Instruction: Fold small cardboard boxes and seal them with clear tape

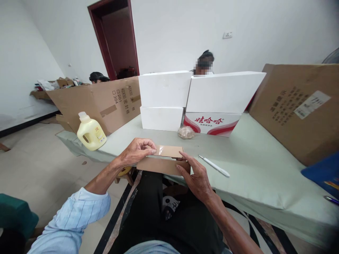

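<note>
At the table's near edge I hold a folded piece of brown cardboard (161,167), with an upper flap and a lower strip and a dark gap between them. A shiny bit of clear tape (160,150) lies on the upper flap. My left hand (136,151) is closed, thumb and fingers pinching the left end of that flap. The right end sits between the thumb and fingers of my right hand (195,173). To the right of the cardboard lies a slim white-handled craft knife (215,165), its blade pointing back left.
White boxes (165,90) stand stacked behind a crumpled brownish ball (186,132). A yellow jug (91,132) stands left, near a large carton (106,102). Another carton (293,109) and a blue object (323,173) are right. Two people sit beyond the boxes.
</note>
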A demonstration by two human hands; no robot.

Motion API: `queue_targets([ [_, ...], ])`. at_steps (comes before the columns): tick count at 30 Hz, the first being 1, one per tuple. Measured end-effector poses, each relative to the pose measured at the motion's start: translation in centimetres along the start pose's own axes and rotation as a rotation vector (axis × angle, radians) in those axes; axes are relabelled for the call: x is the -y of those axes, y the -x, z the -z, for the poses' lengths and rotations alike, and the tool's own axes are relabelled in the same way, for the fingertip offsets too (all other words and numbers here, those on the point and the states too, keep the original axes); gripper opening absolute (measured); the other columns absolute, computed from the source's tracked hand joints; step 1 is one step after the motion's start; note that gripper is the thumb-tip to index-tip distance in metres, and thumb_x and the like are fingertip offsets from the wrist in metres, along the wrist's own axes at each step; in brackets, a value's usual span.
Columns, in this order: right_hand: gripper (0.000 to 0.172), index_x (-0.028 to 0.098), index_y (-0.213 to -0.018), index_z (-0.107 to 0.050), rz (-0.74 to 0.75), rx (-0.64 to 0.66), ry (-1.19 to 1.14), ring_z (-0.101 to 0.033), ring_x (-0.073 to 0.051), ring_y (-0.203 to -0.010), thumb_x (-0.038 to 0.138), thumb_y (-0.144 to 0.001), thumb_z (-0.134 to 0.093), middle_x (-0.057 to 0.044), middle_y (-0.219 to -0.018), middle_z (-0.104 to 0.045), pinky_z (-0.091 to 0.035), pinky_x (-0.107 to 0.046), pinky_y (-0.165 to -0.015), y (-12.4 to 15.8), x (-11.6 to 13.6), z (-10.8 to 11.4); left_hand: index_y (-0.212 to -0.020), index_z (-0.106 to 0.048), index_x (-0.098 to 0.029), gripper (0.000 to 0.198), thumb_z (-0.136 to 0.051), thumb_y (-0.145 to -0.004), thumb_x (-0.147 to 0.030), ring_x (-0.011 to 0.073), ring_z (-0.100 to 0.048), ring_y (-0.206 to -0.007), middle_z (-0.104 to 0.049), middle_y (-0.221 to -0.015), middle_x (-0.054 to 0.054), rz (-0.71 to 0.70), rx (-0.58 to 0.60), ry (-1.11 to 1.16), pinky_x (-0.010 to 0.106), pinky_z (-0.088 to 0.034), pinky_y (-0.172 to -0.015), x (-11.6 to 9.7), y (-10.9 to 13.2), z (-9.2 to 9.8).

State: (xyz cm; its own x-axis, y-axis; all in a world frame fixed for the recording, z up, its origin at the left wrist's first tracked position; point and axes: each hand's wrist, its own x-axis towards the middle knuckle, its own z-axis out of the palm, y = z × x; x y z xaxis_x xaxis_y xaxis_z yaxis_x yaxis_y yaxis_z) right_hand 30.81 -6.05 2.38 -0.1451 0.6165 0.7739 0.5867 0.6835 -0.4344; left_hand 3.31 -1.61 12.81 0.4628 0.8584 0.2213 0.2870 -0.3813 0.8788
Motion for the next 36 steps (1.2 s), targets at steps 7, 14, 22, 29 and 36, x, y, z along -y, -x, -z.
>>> queue_targets([
  [7,0.036,0.032,-0.137,-0.069,0.005,0.029,-0.042,-0.074,-0.026,-0.113,0.021,-0.102,-0.065,-0.006,-0.119,-0.080,-0.061,-0.045,-0.101,0.6,0.5,0.2,-0.086,-0.073,-0.015,0.032,-0.077,-0.080,-0.046,0.0082,-0.042,-0.055,-0.056,-0.063,-0.004,0.096,0.102,-0.027,0.021,-0.030,-0.052,0.4,-2.5,-0.2],
  [14,0.036,0.032,-0.137,-0.068,0.009,0.034,-0.057,-0.073,-0.025,-0.114,0.019,-0.103,-0.065,-0.005,-0.116,-0.079,-0.060,-0.043,-0.100,1.0,0.7,0.3,-0.082,-0.075,-0.015,0.023,-0.072,-0.081,-0.037,0.0106,-0.051,-0.063,-0.064,-0.071,-0.001,0.041,0.255,-0.198,0.022,-0.038,-0.057,-0.9,-4.2,0.2],
  [22,0.034,0.032,-0.135,-0.069,-0.021,0.049,-0.064,-0.074,-0.025,-0.112,0.022,-0.103,-0.064,-0.006,-0.116,-0.079,-0.060,-0.044,-0.100,1.0,0.9,0.3,-0.080,-0.075,-0.014,0.018,-0.067,-0.079,-0.030,0.0132,-0.055,-0.069,-0.068,-0.073,0.001,0.026,0.285,-0.279,0.024,-0.041,-0.062,-0.8,-5.0,0.0],
  [29,0.033,0.032,-0.134,-0.071,-0.037,0.052,-0.069,-0.074,-0.026,-0.112,0.023,-0.103,-0.064,-0.006,-0.115,-0.080,-0.061,-0.045,-0.101,1.1,1.0,0.3,-0.081,-0.074,-0.015,0.011,-0.066,-0.078,-0.021,0.0135,-0.055,-0.069,-0.069,-0.075,0.001,-0.052,0.268,-0.402,0.025,-0.041,-0.061,-0.4,-4.6,-0.7],
  [36,0.032,0.032,-0.132,-0.071,-0.030,0.043,-0.076,-0.075,-0.025,-0.109,0.022,-0.102,-0.065,-0.006,-0.115,-0.079,-0.061,-0.044,-0.098,0.9,0.9,0.3,-0.091,-0.072,-0.018,0.011,-0.065,-0.083,-0.019,0.0147,-0.058,-0.072,-0.066,-0.081,0.000,-0.152,0.187,-0.523,0.027,-0.043,-0.065,0.2,-4.1,-1.1],
])
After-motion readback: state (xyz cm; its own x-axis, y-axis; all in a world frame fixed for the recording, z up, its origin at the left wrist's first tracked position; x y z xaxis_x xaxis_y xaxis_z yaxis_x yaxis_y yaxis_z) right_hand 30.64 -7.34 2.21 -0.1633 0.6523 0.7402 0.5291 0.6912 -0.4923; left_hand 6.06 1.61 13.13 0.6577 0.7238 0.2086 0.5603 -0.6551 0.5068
